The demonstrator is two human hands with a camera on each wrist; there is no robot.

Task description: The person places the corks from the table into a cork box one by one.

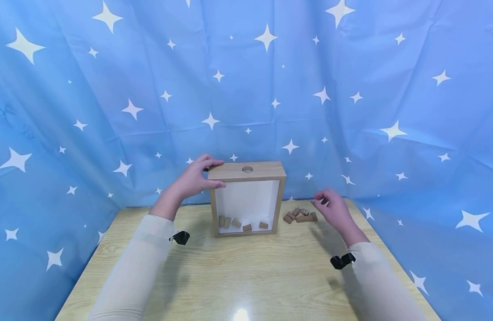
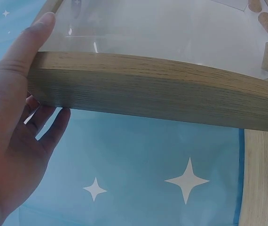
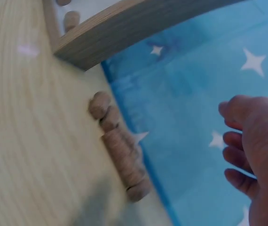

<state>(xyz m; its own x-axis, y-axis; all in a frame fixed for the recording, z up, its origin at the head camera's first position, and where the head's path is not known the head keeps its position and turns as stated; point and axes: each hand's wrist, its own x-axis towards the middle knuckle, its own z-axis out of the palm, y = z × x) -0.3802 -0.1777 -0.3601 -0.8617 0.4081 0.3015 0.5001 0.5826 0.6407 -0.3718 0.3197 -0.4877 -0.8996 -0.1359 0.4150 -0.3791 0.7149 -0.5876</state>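
While the left hand [image 1: 194, 180] is gripping the square wooden box [image 1: 247, 197] at its top left corner, the right hand [image 1: 333, 210], fingers loosely apart and empty, is hovering by the small brown corks [image 1: 299, 216]; pinching one looks next.

Background only: table and backdrop.
Light wood-grain table [image 1: 246, 276], glossy, with a light glare spot near its front edge. Blue cloth backdrop [image 1: 350, 89] with white stars hangs behind and along both sides, creased, meeting the table's far edge.
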